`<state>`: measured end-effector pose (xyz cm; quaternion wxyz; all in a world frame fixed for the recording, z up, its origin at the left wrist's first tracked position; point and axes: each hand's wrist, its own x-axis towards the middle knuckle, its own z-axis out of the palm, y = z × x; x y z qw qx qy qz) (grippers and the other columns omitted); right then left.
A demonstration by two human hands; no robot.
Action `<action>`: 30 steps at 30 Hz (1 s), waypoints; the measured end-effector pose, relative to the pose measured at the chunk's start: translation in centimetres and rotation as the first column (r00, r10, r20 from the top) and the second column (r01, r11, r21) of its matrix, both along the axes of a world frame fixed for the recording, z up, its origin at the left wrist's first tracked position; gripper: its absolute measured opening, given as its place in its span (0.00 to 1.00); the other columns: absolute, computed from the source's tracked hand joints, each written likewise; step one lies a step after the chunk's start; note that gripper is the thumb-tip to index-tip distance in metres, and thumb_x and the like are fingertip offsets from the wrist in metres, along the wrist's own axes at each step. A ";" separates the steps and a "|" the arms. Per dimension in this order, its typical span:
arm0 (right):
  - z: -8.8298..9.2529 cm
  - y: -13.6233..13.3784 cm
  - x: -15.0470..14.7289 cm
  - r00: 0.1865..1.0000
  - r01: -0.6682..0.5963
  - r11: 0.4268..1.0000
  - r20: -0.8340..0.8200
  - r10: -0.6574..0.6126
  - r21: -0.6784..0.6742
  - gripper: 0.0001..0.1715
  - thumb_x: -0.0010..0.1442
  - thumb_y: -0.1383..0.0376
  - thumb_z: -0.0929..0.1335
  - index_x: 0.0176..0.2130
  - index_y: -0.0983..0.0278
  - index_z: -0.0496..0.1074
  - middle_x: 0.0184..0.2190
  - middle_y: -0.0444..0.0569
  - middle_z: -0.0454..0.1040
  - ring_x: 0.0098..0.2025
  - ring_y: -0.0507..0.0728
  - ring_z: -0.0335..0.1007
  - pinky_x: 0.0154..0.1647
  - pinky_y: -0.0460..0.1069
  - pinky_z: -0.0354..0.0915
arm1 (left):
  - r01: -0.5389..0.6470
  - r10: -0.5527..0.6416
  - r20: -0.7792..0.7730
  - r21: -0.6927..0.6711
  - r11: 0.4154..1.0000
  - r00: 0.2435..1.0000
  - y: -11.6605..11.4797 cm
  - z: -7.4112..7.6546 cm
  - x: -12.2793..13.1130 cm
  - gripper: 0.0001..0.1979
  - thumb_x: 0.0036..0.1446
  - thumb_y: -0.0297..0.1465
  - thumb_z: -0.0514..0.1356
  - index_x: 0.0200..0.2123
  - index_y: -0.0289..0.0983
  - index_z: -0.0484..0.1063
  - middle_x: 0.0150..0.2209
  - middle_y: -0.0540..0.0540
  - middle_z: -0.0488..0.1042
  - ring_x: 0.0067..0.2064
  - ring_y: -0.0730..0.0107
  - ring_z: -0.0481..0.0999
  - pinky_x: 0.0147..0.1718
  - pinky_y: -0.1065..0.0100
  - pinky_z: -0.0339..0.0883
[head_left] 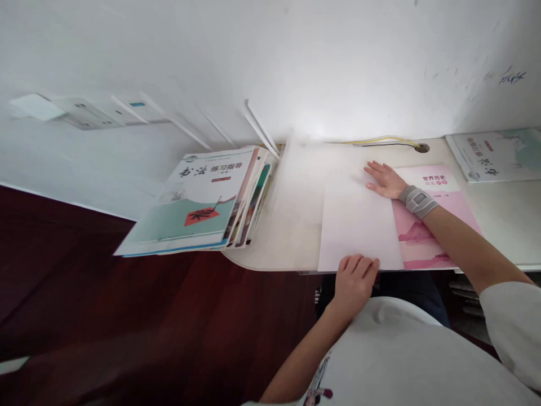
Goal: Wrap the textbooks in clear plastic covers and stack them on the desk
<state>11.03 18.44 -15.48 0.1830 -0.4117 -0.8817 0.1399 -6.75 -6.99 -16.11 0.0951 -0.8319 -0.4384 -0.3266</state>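
Now the thin white paper sheet [357,225] lies over the left side of the flat pink book [435,208]. The right hand [385,180] presses it flat, fingers spread. The left hand [354,279] curls at its near edge, and I cannot tell if it pinches. The sheet looks light and bendy, so the edges are best to hold.

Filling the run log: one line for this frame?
left hand: grips white sheet near edge | right hand: flat on sheet beside pink book | book stack: left end of desk

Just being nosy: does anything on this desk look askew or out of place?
Yes: the stack of books at the left end of the desk is fanned out and hangs over the edge; it might slip.
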 end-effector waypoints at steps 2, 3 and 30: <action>0.1 -0.1 -0.1 0.999 -0.027 1.000 0.036 0.027 -0.010 0.43 0.58 0.40 0.55 0.63 0.63 0.55 0.65 0.55 0.49 0.67 0.65 0.40 0.65 0.65 0.39 | 0.032 -0.032 -0.004 -0.013 0.999 0.999 0.0 0.1 0.4 0.10 0.56 0.23 0.57 0.42 0.37 0.71 0.33 0.47 0.74 0.38 0.69 0.69 0.38 0.65 0.59; 0.2 -0.1 -0.2 0.998 -0.040 0.999 0.058 0.041 -0.015 0.44 0.58 0.40 0.54 0.63 0.63 0.55 0.65 0.55 0.49 0.67 0.65 0.41 0.65 0.66 0.38 | 0.051 -0.051 -0.004 -0.016 0.999 0.999 0.1 0.2 0.7 0.11 0.57 0.23 0.57 0.43 0.37 0.71 0.34 0.47 0.74 0.38 0.69 0.69 0.38 0.65 0.59; -0.4 -10.8 2.4 0.940 0.211 0.977 -0.266 -0.211 -0.030 0.37 0.62 0.45 0.51 0.60 0.63 0.58 0.54 0.58 0.68 0.56 0.65 0.63 0.59 0.64 0.58 | 0.647 0.444 0.882 -0.432 0.628 0.158 6.9 6.2 -7.8 0.23 0.54 0.54 0.51 0.33 0.41 0.71 0.54 0.43 0.69 0.53 0.51 0.70 0.47 0.47 0.65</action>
